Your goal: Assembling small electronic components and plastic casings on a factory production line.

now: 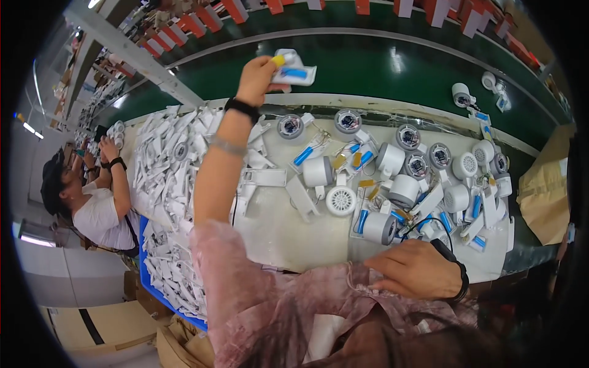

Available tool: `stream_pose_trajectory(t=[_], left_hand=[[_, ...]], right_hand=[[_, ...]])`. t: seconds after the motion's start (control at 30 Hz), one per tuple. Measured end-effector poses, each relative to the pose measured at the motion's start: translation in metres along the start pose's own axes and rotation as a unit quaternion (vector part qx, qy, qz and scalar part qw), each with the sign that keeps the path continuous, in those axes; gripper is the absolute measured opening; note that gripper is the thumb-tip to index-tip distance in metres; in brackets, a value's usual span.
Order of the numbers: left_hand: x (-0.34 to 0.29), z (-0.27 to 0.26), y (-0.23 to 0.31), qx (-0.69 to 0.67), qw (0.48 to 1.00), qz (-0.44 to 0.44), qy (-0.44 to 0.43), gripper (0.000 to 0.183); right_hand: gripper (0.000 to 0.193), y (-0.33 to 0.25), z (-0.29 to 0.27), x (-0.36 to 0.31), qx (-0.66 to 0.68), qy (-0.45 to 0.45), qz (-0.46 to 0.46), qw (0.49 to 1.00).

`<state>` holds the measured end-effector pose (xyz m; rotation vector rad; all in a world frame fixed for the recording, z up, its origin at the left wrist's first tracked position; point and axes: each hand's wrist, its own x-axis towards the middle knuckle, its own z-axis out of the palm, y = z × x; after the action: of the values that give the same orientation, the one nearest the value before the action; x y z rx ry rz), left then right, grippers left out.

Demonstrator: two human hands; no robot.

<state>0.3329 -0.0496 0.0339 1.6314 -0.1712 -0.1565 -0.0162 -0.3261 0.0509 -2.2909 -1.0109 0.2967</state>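
My left hand [259,78] is stretched out over the green conveyor, its fingers closed on a white plastic housing [300,71] with a blue battery cell and a yellow piece at its end. A black band circles that wrist. My right hand [423,268] rests low at the table's front edge, against my pink clothing, fingers loosely extended and holding nothing visible. Just beyond it lie white cylindrical fan-like units [380,228] with grey rims, blue cells and wires. One unit shows its round slotted grille [341,201].
Loose white plastic parts [165,147] are heaped on the left of the table, with more in a blue bin [145,270] below. A green conveyor [368,64] runs behind, carrying a few units. Another person [101,205] works at the left; brown paper [545,190] stands at right.
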Motion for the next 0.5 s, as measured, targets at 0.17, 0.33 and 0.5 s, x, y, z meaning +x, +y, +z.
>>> stream_pose_trajectory(t=[0.17,0.33,0.5], left_hand=[[0.094,0.038,-0.064,-0.012,0.999,-0.023,0.029,0.019],[0.110,0.011,-0.101,0.347,0.928,0.021,0.132,0.046],[-0.010,0.036,-0.032,0.227,0.958,0.073,-0.162,0.035]], right_hand=[[0.037,0.012,-0.003,-0.011,-0.008,0.031,0.029,0.999],[0.033,0.022,-0.005,-0.008,0.002,0.050,0.019,0.999],[0.042,0.025,-0.004,-0.006,0.004,0.014,0.029,0.999]])
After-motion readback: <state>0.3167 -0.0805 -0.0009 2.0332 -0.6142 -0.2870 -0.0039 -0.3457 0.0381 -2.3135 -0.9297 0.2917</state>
